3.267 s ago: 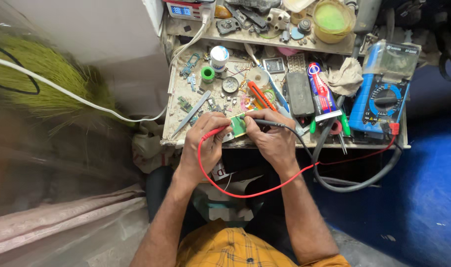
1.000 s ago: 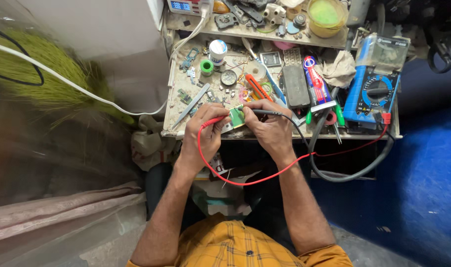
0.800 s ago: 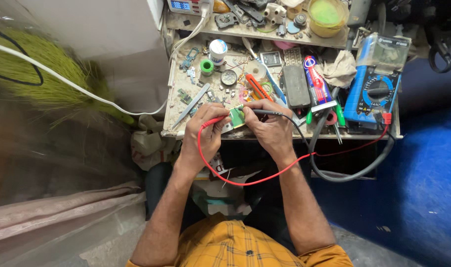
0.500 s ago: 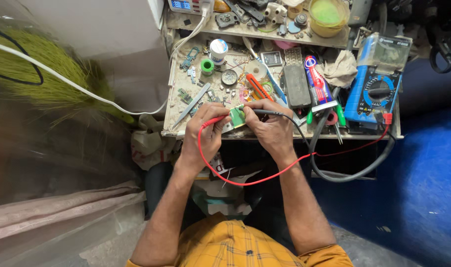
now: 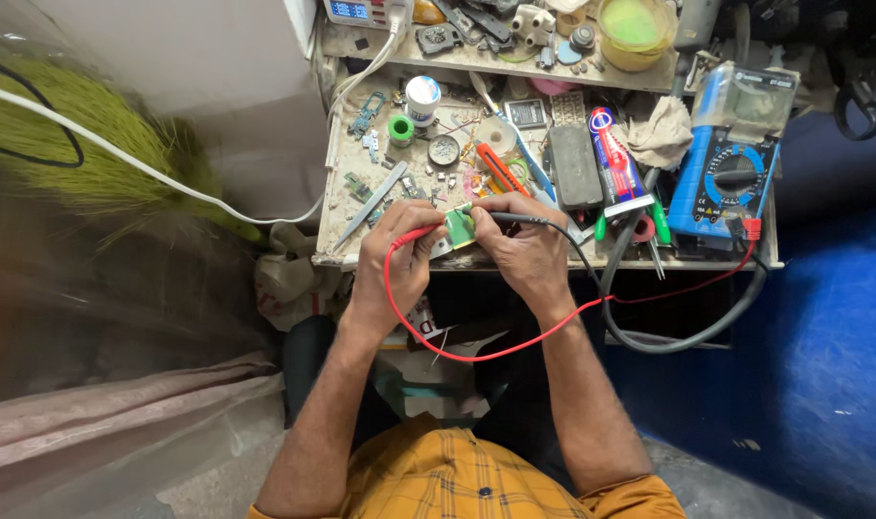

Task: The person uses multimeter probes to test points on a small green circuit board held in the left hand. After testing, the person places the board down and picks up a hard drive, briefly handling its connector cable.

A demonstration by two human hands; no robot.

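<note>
A small green circuit board (image 5: 460,228) is held at the front edge of the cluttered workbench (image 5: 361,245), between the two hands. The left hand (image 5: 399,252) is closed around the red probe (image 5: 417,234), its tip laid on the board's left side; the right hand (image 5: 524,248) is closed around the black probe (image 5: 515,219), its tip meeting the board from the right. The red lead (image 5: 476,352) loops down below the bench and runs across to the blue meter (image 5: 726,178) lying at the right. A measuring step appears to be in hand. Steady probe tips on small contacts are called for, and the meter's screen must be watched.
</note>
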